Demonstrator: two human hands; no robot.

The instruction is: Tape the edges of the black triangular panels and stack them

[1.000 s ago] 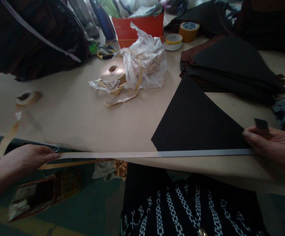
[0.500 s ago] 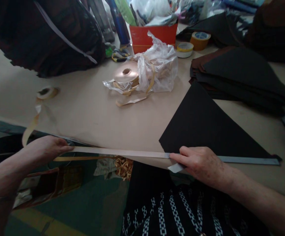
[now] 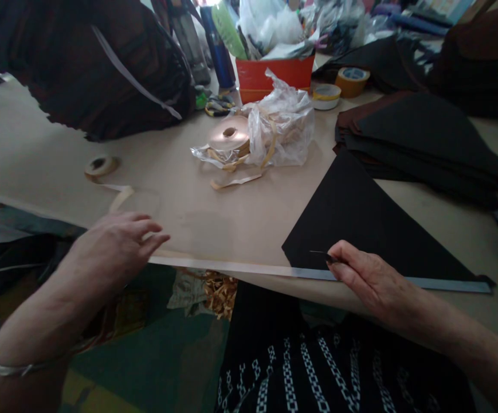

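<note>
A long pale tape strip (image 3: 240,267) lies along the near edge of the black triangular card sheet (image 3: 360,223). The right hand (image 3: 371,281) presses it down with closed fingers; the left hand (image 3: 115,249) rests spread at its free end. The strip looks light, limp and sticky, best gripped at its 2 ends.

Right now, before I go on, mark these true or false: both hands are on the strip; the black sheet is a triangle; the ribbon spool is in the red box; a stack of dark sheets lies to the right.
1. Both hands touch the pale strip. True: left hand at its left end, right hand pressing it.
2. The black sheet is triangular. True.
3. The ribbon spool sits inside the red box. False: it lies on the table, beside the plastic bag.
4. The stack of dark sheets lies left of the spool. False: it is on the right.
</note>
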